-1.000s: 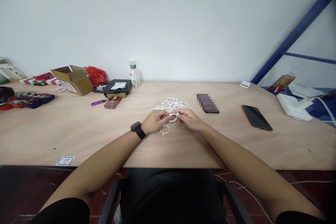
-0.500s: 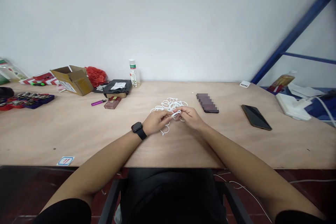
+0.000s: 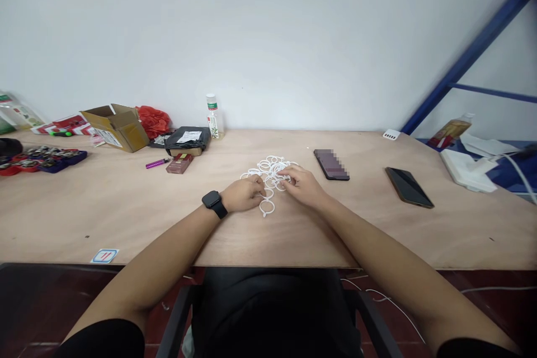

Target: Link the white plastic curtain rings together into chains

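Short black sleeves (image 3: 104, 338) — black wristwatch (image 3: 215, 205), left side, squarish dark screen — black lap clothing (image 3: 272, 313).

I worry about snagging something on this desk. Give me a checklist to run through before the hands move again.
1. Left grip at the rings: ok, beside the near end of the white ring pile.
2. Right grip at the rings: ok, at the pile's right side.
3. Either grip firmly closed on a ring: cannot tell, fingers hide it.
4. Rings lying separately: not ok, many overlap in a heap.
5. Nearest ring unlinked from the next: cannot tell, they meet.
6. Pixelated phone out of the way: ok, apart from hand and rings.
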Demonstrator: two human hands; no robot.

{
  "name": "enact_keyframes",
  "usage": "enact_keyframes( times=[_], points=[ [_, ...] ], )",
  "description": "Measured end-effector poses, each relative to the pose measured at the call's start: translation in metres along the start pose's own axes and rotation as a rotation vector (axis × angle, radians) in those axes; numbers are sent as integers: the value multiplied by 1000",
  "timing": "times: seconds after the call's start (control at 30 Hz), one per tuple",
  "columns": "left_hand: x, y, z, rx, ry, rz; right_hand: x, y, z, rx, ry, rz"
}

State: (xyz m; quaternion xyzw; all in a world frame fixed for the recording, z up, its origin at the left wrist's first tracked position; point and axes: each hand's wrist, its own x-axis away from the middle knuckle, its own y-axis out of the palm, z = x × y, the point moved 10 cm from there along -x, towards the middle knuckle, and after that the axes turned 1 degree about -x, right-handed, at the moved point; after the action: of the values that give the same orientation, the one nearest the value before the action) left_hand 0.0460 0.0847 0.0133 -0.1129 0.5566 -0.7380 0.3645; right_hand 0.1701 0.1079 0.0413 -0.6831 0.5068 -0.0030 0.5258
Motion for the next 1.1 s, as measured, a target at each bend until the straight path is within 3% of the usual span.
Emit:
enact_keyframes(
  times=[0.13,0.23,0.7,0.9,1.1],
  points=[
    [-3,-8,4,-8,-5,76,5,12,-32,-65,-151,-112],
    [-4,-14,6,25,-32,117,7,13,-40,-67,-185,-111],
    [-5,-16,11,279,-57,158,5,8,-40,-79,-177,-81],
    [-5,-15,16,242,-62,133,4,9,-37,-73,-135,-104],
    [-8,-7,25,178,-35,70,5,9,-32,-88,-127,-37]
  ],
)
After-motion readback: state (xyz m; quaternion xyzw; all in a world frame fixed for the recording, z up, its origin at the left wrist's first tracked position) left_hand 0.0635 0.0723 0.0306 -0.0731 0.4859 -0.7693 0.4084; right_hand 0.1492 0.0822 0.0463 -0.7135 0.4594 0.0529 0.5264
